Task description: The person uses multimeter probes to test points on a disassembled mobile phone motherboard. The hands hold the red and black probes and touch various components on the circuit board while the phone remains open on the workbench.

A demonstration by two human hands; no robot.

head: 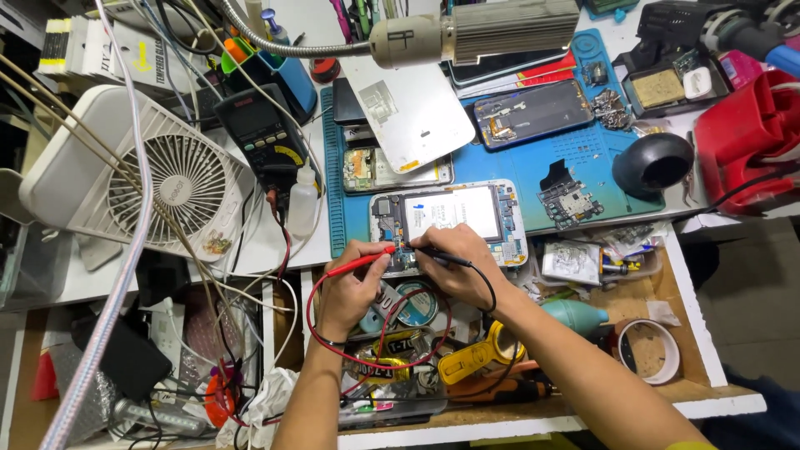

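Cluttered bench: opened phone (447,218), board bared; left hand (348,287) pinches red probe (360,262), right hand (454,265) pinches black probe (442,255).

Single head-worn view, steeply downward and close over the cluttered workbench (275,250), facing forward.

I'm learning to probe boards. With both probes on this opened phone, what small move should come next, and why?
Probably a glance at the meter. The left hand holds the red probe and the right hand the black probe, both tips at the lower edge of the opened phone, so a reading should be showing.
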